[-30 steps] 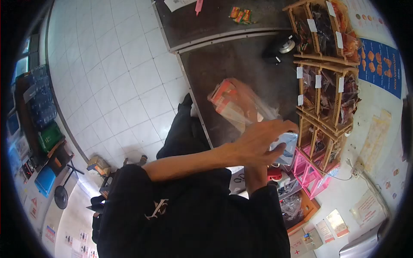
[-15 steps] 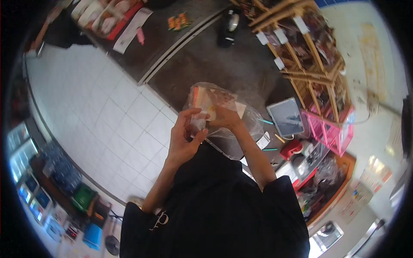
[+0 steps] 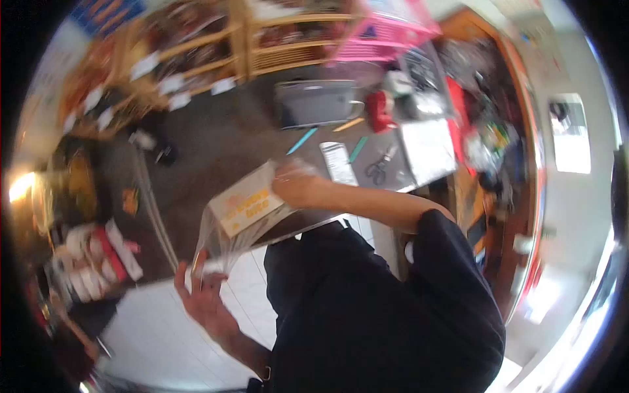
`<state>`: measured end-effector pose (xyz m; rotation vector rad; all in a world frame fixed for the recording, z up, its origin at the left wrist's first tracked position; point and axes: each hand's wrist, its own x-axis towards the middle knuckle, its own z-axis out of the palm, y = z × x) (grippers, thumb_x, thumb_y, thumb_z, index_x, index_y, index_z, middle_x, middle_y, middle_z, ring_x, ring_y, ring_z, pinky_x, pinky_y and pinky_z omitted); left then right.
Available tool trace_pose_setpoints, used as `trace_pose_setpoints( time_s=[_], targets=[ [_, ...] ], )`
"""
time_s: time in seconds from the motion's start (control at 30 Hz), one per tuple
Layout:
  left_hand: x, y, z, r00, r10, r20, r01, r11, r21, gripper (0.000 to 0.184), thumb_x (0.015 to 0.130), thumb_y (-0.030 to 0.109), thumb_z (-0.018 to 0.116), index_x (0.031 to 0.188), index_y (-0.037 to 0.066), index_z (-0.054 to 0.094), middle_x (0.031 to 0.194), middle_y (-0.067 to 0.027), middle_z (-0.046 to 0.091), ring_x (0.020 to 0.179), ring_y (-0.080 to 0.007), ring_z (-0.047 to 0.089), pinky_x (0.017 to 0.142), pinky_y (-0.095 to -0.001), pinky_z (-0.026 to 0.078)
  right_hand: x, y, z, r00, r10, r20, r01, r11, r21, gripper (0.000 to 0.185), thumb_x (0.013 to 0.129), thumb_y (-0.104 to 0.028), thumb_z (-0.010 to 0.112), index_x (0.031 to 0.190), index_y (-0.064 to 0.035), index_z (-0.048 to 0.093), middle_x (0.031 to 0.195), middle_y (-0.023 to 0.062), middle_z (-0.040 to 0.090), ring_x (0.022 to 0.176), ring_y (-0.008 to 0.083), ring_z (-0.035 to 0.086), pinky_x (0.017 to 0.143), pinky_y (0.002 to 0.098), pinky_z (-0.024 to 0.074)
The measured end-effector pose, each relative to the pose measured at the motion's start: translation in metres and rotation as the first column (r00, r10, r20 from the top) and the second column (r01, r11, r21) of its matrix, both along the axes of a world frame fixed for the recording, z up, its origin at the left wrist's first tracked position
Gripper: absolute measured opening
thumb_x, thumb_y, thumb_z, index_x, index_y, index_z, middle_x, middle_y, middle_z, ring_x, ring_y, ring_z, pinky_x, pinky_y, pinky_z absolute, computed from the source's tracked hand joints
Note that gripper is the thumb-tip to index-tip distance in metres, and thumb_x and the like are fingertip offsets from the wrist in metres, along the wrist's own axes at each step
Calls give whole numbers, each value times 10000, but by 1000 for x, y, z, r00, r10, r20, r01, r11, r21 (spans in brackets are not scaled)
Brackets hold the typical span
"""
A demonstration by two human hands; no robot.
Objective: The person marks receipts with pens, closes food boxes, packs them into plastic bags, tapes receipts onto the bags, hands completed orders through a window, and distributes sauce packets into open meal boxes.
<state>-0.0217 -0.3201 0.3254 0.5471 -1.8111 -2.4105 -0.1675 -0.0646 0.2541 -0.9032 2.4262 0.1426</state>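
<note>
One printed carton (image 3: 249, 203), pale with yellow lettering, left of the frame's centre, tilted; film of one clear plastic bag (image 3: 226, 252) over its near side, full enclosure not readable. Left hand (image 3: 213, 311), one, lower left: thumb and fingers grasping the bag's bunched film, taut between hand and carton. Right hand (image 3: 298, 183), one, mid-frame: curled against the carton's right end; blurred, so whether it grips card or film cannot be told.

Step in hand, by judgement: working film around the carton. Next move seems to call for a steady right end and an even pull at left, without tearing.

Beyond, on one dark counter (image 3: 216, 131): one printed slip (image 3: 337, 162) and scissors (image 3: 378, 171), right of centre; one dark-screened device (image 3: 316, 105), upper centre. Outermost, top edge: wooden racks (image 3: 242, 39).
</note>
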Motion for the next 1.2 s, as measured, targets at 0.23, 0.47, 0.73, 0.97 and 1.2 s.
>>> trace_pose_setpoints(
  time_s=[0.23, 0.47, 0.73, 0.97, 1.2],
  targets=[
    [-11, 72, -19, 978, -19, 210, 33, 997, -67, 502, 929, 182, 595, 1379, 37, 428, 1322, -203, 583, 983, -215, 585, 879, -341, 480, 16, 41, -18, 952, -49, 303, 140, 948, -287, 231, 815, -228, 711, 920, -27, 755, 949, 168, 739, 902, 276, 711, 769, 419, 541],
    [-7, 135, -29, 958, 173, 229, -61, 902, -428, 373, 932, 221, 612, 1245, 20, 592, 1236, -77, 583, 846, -160, 546, 814, -309, 445, -3, 358, 36, 724, -614, 315, 568, 272, -777, 327, 812, -148, 769, 1117, -44, 708, 962, 107, 748, 822, 212, 712, 725, 342, 565],
    [-2, 152, -57, 907, 354, 227, -184, 819, -543, 286, 928, 194, 584, 1156, 40, 662, 1314, -11, 539, 778, -151, 510, 764, -307, 420, -39, 702, -155, 375, -729, -573, 716, 620, -320, 201, 769, -255, 783, 912, -114, 771, 1188, 120, 675, 1041, 334, 649, 885, 445, 518],
    [-4, 155, -61, 858, 453, 242, -218, 748, -627, 386, 936, 247, 599, 1291, 95, 594, 1243, -62, 600, 902, -172, 557, 824, -323, 453, 6, 766, -47, 164, -865, 474, 698, -238, -676, 305, 898, -248, 710, 1068, 4, 741, 992, 69, 741, 947, 168, 678, 876, 312, 511],
    [-3, 142, -65, 868, 462, 182, -324, 805, -497, 440, 937, 241, 611, 1346, 87, 560, 1203, -70, 634, 867, -160, 556, 826, -321, 455, 16, 793, -66, -252, -946, 205, 431, -300, -851, 219, 852, -46, 608, 1058, 13, 650, 882, 173, 718, 860, 237, 722, 710, 363, 551]
  ],
)
